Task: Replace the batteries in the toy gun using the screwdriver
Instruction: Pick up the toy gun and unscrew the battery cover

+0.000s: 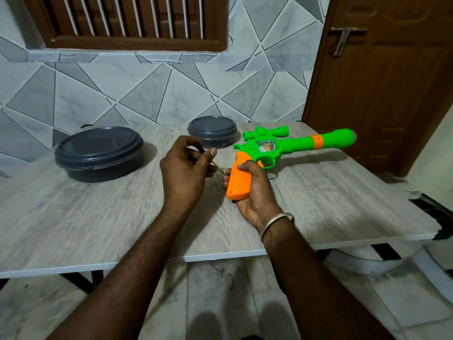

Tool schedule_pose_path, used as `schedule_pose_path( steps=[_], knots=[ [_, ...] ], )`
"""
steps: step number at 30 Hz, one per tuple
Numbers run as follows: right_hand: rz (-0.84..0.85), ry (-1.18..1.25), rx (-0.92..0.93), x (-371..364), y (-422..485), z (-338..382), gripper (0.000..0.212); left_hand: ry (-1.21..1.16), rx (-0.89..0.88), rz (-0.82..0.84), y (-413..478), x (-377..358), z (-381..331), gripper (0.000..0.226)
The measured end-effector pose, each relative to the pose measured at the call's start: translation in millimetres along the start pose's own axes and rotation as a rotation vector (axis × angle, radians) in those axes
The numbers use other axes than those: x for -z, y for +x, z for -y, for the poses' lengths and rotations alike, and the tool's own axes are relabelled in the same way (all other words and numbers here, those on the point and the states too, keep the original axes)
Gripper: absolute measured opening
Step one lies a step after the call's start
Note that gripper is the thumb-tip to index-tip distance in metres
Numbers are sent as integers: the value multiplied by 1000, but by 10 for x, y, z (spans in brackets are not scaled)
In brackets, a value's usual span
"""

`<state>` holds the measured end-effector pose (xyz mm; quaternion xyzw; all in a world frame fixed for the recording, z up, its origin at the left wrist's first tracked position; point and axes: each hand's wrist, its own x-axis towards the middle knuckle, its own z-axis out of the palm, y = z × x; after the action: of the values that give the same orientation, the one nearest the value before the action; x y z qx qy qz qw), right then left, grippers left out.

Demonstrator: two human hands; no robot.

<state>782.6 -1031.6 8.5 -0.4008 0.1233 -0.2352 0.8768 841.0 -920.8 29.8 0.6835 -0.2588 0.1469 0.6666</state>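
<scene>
Count of task things: I count one toy gun [282, 148] and one screwdriver [201, 149].
Count of hands: two, the left hand [186, 168] at centre frame and the right hand [252, 192] just right of it.
Count of other things: two dark grey lidded containers, the large container [98, 153] at middle left and the small container [212, 131] behind the left hand; one bangle [277, 223] on the right wrist; one table [73, 229]; one door [392, 82] at upper right.
Left hand grip: the thumb and curled fingers pinch the screwdriver by its black handle, and the thin shaft slants down toward the right.
Right hand grip: the fingers and thumb wrap round the orange grip of the toy gun, with the butt end sticking out toward the lower left.
Toy gun position: right of centre over the table, its green barrel reaching from the right hand toward the right edge of the frame, scope on top. I cannot tell whether the barrel rests on the tabletop.
Screwdriver against gun: the tip sits just beside the upper left edge of the orange grip, near the right hand's fingertips. I cannot tell from here whether it touches the plastic.
Containers against gun: the small container is just left of the scope, and the large container is well apart.
</scene>
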Motion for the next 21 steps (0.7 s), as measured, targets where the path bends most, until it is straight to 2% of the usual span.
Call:
schedule_pose_path(
  steps=[15,18,21],
  knots=[
    [-37,-80,13,-1,1,-24,15,-159,162,17,2,-7,81,20],
    [-45,-99,9,8,18,-44,9,-218,222,23,-2,-21,85,24],
    [-62,-120,-8,16,39,-62,16,-248,255,25,-4,-35,74,27]
  ],
)
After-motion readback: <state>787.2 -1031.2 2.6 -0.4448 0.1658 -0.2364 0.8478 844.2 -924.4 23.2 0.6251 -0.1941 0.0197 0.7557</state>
